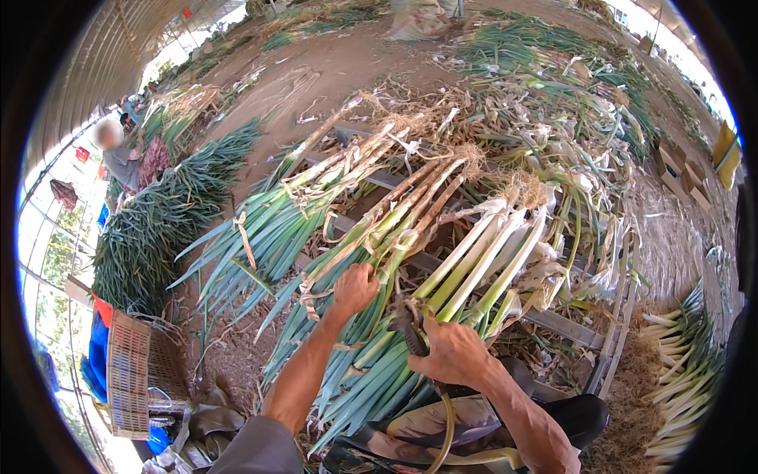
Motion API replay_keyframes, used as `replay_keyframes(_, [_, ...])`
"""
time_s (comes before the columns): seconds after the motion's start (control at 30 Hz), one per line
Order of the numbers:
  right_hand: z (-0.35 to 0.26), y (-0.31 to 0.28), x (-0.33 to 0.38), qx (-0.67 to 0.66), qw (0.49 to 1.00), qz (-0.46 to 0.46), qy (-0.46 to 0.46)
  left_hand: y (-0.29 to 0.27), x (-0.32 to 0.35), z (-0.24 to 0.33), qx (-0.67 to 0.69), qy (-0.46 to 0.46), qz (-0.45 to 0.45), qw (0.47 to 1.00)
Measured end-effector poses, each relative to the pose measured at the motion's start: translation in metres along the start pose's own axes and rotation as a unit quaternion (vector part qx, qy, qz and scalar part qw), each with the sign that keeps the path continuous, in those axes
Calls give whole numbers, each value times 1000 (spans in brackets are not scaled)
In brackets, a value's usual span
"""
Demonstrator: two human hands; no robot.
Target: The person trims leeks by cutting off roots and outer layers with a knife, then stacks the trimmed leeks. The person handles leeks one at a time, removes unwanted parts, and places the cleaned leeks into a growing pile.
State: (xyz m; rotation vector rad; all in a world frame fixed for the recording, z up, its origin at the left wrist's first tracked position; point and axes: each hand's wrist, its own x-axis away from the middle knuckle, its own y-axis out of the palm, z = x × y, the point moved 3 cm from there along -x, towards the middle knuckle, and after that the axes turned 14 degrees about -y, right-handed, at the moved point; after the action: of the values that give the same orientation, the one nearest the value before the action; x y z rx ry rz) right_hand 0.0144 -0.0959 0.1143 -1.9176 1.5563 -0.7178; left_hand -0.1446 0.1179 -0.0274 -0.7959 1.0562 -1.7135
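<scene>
My left hand (357, 291) is closed around the stalks of a long green onion (395, 253) in the middle of the pile. In my right hand (456, 354) is a dark air blow gun (409, 324), its yellowish hose (448, 430) running down past my lap. The gun's front end is beside the stalks, to the right of my left hand. Right of it lie several peeled white-stemmed green onions (489, 257), roots pointing away. Further left rest unpeeled green onions (347, 162) with brown dry skins. My fingertips are partly hidden.
A metal frame (568, 328) supports the onions. Shed skins (568, 142) heap up behind. Clean onions (675, 379) lie at the lower right, a leafy green heap (178, 213) at the left. A wicker basket (128, 371) stands lower left. Another person (122, 162) sits far left.
</scene>
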Motion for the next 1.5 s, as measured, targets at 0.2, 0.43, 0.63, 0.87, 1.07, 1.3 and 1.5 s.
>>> replay_keyframes(0.2, [-6,5,5,-7,1000,-10,-10,5,-8,-10,121,38,-24,992])
replay_keyframes(0.43, [18,4,-8,36,998,50,25,4,-13,0,168,49,0,985])
replay_keyframes(0.63, [29,-12,-25,77,994,63,35,19,-20,-6,84,60,16,995])
replay_keyframes(0.87, [62,-26,-45,86,991,74,78,-8,0,40,-70,134,60,987])
replay_keyframes(1.07, [84,-35,-64,98,987,91,88,2,-5,47,-171,238,21,956])
replay_keyframes(1.3, [102,-50,-79,104,980,140,99,8,0,65,-108,166,-5,980])
replay_keyframes(1.5, [120,-60,-97,100,976,160,106,23,5,61,-65,101,-22,993])
